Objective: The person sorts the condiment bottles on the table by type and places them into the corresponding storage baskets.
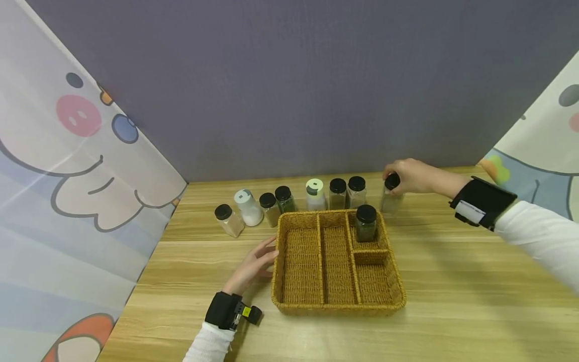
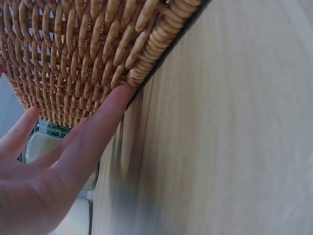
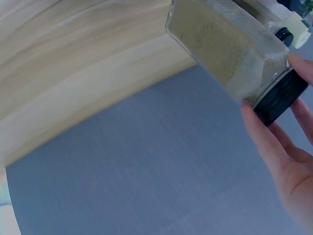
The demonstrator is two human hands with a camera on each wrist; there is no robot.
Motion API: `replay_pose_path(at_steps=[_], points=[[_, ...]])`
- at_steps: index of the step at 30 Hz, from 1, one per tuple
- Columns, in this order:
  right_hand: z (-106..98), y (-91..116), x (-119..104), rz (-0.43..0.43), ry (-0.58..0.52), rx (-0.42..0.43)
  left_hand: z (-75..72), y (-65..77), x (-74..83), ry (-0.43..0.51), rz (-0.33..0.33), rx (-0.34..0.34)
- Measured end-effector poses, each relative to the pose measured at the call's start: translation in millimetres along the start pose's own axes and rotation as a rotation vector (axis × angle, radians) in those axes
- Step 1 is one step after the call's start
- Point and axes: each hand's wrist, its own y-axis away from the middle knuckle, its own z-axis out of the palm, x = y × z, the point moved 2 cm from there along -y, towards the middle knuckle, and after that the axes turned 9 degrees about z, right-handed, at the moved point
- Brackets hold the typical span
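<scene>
My right hand (image 1: 410, 176) pinches a clear spice jar (image 1: 390, 202) by its black lid, behind the right back corner of the wicker basket. In the right wrist view this jar (image 3: 220, 46) holds a pale tan powder. Fingers of my left hand (image 1: 254, 266) are extended against the left side of the divided wicker basket (image 1: 277, 281). The left wrist view shows the fingertips touching the woven wall (image 2: 73, 58) near its lower edge. One black-lidded jar (image 1: 366, 226) with dark contents stands in the basket's back right compartment.
Behind the basket stand more black-lidded jars (image 1: 337, 193) and a white-capped shaker (image 1: 315, 195). Left of them are another white shaker (image 1: 248, 207) and several jars, including a pale one (image 1: 229, 221). A grey wall panel (image 1: 289, 100) borders the wooden table (image 1: 190, 281) at the back.
</scene>
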Motion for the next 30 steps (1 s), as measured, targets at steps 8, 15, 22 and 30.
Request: replay_pose_path(at_steps=[8, 15, 22, 30], points=[[-10.7, 6.2, -11.0, -0.015, 0.01, -0.023, -0.4, 0.7, 0.7, -0.006, 0.009, -0.001], [-21.1, 14.2, -22.1, -0.026, 0.02, -0.03, -0.8, 1.3, 0.2, -0.005, 0.01, 0.0], [-33.2, 25.0, -32.7, -0.058, 0.021, -0.012, -1.2, 1.5, -1.4, -0.03, 0.02, -0.009], [-37.6, 38.0, -46.8, -0.122, 0.007, -0.019, 0.0, 0.1, -1.3, -0.043, 0.016, -0.012]])
